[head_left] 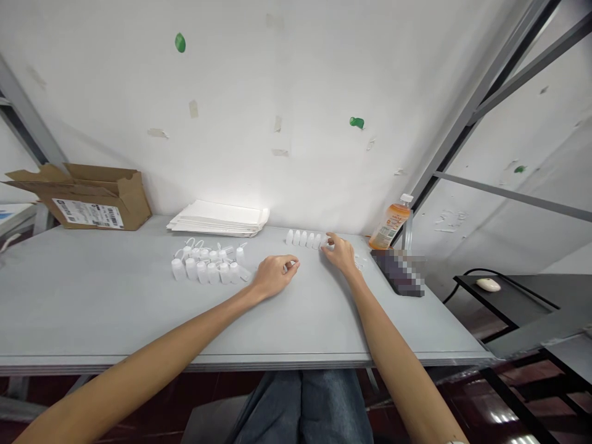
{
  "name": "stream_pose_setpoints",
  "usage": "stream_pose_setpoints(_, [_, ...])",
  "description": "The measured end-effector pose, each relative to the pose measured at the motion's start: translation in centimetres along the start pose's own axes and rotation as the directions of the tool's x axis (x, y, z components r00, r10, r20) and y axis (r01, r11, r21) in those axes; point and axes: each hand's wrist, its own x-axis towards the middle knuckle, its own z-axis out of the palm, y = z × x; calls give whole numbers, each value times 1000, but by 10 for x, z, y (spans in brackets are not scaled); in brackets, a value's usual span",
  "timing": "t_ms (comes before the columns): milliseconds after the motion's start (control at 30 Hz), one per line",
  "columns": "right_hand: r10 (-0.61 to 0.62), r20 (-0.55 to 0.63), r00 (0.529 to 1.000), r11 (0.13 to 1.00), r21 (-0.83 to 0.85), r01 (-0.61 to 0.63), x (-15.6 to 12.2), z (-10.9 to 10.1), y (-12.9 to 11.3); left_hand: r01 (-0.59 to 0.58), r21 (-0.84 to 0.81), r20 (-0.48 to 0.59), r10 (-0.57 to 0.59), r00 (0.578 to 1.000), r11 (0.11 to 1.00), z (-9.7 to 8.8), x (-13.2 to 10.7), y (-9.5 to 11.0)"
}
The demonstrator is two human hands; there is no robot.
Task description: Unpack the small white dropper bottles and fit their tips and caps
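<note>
My left hand rests on the grey table with its fingers curled and the thumb close to the index fingertip; nothing shows between them. To its left stand two rows of small white squeeze bottles, several with thin looped straps. My right hand is at the right end of a row of small, pale, dome-topped pieces. Its thumb and index finger are apart, beside the last piece, and its other fingers are partly hidden. Small clear bits lie just right of my right wrist.
A stack of white sheets lies against the wall, right of an opened cardboard box. At the right stand an orange drink bottle and a dark, partly pixelated flat object. The table's front edge runs before my lap.
</note>
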Motion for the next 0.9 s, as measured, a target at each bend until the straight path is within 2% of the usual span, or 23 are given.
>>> stream_pose_setpoints(133, [-4, -39, 999, 1000, 24, 5, -1, 0, 0, -33, 17, -48, 34, 998, 999, -3, 0, 1])
stream_pose_setpoints(300, [-71, -149, 986, 994, 66, 81, -3, -2, -2, -122, 5, -196, 121, 973, 992, -18, 3, 4])
stream_pose_setpoints(433, [-134, -326, 936, 982, 82, 170, -11, -5, -19, -206, 52, -366, 210, 907, 977, -44, 7, 6])
stream_pose_setpoints(500, [-198, -372, 907, 961, 110, 255, -19, -5, -38, -177, 63, -467, 185, 864, 982, -60, 10, 5])
stream_pose_setpoints(567, [-333, -346, 877, 906, 140, 399, -31, 0, -62, -86, 30, -567, 88, 819, 996, -76, 15, 1])
stream_pose_setpoints(633, [-504, -277, 818, 817, 155, 556, -45, 8, -88, -3, -36, -635, -21, 772, 999, -90, 19, -5])
stream_pose_setpoints(700, [-629, -206, 750, 735, 158, 660, -59, 18, -111, 39, -101, -668, -97, 738, 994, -101, 23, -14])
stream_pose_setpoints(767, [-701, -139, 699, 685, 137, 715, -70, 28, -130, 59, -143, -681, -141, 719, 988, -108, 26, -23])
stream_pose_setpoints(900, [-765, 16, 644, 642, 105, 760, -79, 37, -147, 74, -157, -689, -163, 707, 985, -114, 28, -35])
